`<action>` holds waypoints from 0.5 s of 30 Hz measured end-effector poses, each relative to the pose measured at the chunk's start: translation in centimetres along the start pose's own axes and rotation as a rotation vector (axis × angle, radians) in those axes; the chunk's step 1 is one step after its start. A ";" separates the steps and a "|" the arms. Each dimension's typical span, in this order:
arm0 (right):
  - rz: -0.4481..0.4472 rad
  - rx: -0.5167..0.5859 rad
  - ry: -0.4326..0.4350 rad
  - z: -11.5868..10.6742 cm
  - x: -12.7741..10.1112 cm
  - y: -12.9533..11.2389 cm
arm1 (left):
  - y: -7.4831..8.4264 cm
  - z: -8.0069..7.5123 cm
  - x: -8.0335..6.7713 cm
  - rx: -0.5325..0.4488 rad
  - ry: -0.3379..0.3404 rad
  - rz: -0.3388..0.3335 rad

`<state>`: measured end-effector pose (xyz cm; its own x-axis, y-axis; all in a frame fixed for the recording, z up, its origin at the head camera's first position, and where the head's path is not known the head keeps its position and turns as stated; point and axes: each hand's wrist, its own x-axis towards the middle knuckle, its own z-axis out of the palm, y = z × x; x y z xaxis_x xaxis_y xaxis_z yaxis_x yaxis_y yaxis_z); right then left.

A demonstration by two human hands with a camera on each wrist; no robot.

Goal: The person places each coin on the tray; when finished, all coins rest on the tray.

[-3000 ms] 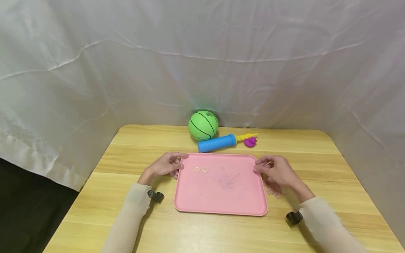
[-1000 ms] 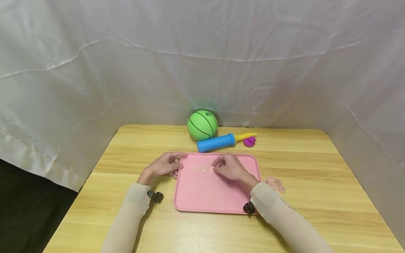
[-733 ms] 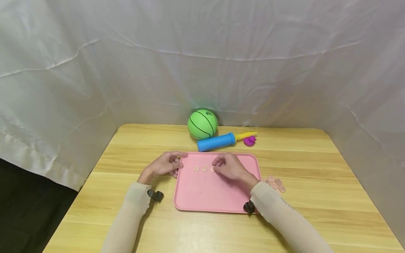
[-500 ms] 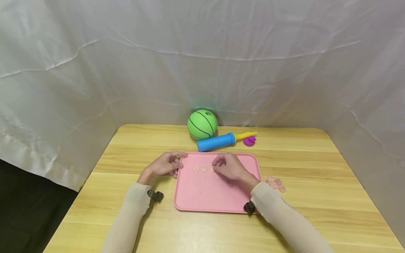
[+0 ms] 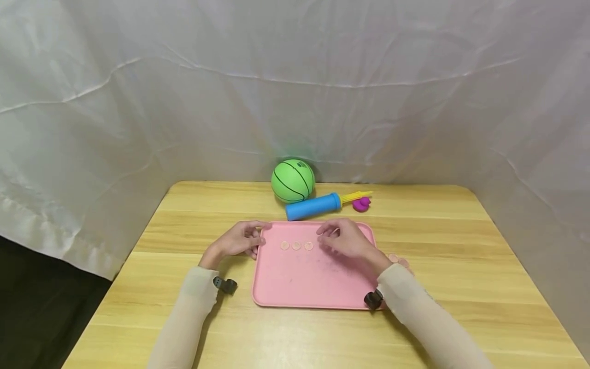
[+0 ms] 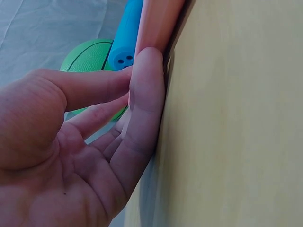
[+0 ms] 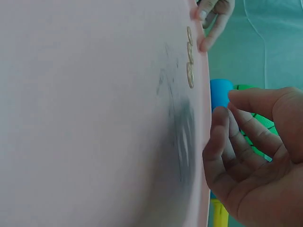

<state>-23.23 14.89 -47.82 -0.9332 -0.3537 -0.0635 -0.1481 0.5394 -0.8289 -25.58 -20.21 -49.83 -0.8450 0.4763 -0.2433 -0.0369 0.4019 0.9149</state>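
Observation:
A pink tray (image 5: 295, 287) lies on the wooden table. Three coins sit in a short row on its far left part, and the rightmost coin (image 5: 308, 246) is the one closest to my right hand (image 5: 345, 238). That hand hovers over the tray, its fingers loosely bent and nothing between them; the right wrist view shows a gap from its fingertips to the coins (image 7: 190, 75). At the tray's far left corner, my left hand (image 5: 237, 239) pinches the rim. Seen from the left wrist, thumb and finger lie on either side of the tray edge (image 6: 161, 23).
More coins (image 5: 393, 258) lie on the table right of the tray, partly hidden by the right sleeve. Behind the tray are a green ball (image 5: 293, 180), a blue hand pump (image 5: 313, 206) with a yellow nozzle, and a purple rubber duck (image 5: 361, 204). A grey-white curtain (image 5: 295, 102) hangs behind.
My right hand came from the tray's right edge and set a third coin beside the other two. It has since let go and moved slightly right. The left hand stays on the rim.

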 end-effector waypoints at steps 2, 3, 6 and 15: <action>0.001 0.008 -0.002 -0.4 -0.1 0.0 | 0.0 0.0 0.0 0.002 -0.001 0.000; 0.000 0.007 -0.001 -0.5 -0.2 0.1 | 0.0 0.0 -0.1 -0.001 -0.001 -0.002; 0.014 0.005 0.005 -1.0 -0.8 0.2 | -0.2 0.0 -0.1 -0.018 -0.009 -0.006; 0.040 -0.021 0.047 -3.5 -2.8 0.8 | -0.1 0.1 -0.4 -0.007 -0.003 -0.005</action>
<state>-21.87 18.96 -46.37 -0.9528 -0.2954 -0.0698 -0.1166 0.5686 -0.8143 -25.19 -20.36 -49.87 -0.8432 0.4768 -0.2484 -0.0446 0.3985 0.9161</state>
